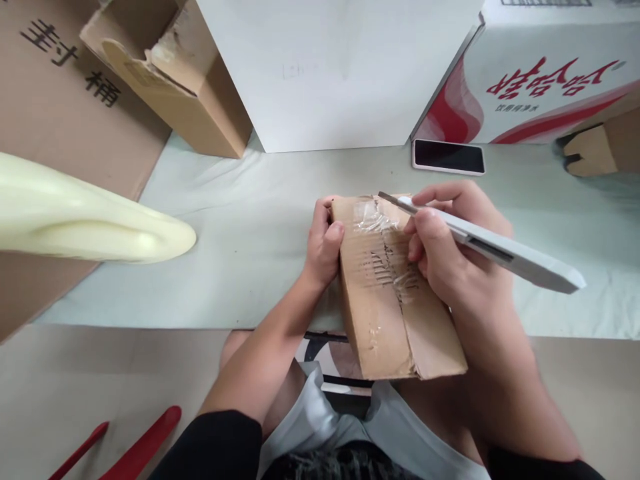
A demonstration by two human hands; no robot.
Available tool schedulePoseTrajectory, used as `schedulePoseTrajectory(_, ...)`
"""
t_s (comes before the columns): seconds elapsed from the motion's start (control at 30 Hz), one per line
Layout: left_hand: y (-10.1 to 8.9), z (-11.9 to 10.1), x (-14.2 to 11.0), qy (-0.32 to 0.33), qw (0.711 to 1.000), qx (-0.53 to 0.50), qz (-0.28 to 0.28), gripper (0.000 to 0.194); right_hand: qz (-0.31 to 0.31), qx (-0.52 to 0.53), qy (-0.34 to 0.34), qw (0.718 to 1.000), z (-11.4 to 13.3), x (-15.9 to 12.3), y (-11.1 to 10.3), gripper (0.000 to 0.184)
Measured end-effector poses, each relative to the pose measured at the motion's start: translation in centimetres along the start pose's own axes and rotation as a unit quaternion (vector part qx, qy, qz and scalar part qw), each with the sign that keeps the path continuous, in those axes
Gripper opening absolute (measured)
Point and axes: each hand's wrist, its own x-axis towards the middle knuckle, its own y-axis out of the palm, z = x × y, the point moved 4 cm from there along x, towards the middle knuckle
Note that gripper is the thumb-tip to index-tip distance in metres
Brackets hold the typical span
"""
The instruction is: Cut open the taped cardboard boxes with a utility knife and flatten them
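A small brown cardboard box (395,313), sealed with clear tape, rests on the table's near edge and over my lap. My left hand (323,243) is closed around the box's far left corner and holds it steady. My right hand (445,250) grips a grey utility knife (500,250). The knife's blade tip (387,197) sits at the far end of the box, on the taped seam. The handle sticks out to the right past my knuckles.
A phone (449,157) lies face up behind the box. A large white box (330,73) and a red-and-white printed carton (545,73) stand at the back. An open brown carton (170,73) and a cream plastic object (95,217) are at the left. Red handles (135,447) lie below.
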Motion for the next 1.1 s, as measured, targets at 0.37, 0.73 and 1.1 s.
schedulePoseTrajectory(0.37, 0.5, -0.3, 0.1, -0.024, 0.998, -0.055, -0.024, 0.058, 0.014, -0.042, -0.007, 0.999, 1.0, -0.4, -0.1, 0.024)
schedulePoseTrajectory(0.73, 1.0, -0.5, -0.2, -0.031, 0.996, -0.082, -0.033, 0.053, 0.041, -0.072, -0.012, 0.997, 0.9, 0.1, 0.4, 0.013)
schedulePoseTrajectory(1.1, 0.8, -0.1, 0.0, -0.028, 0.997, -0.061, -0.028, 0.056, 0.03, -0.041, 0.004, 0.999, 1.1, -0.2, 0.2, 0.015)
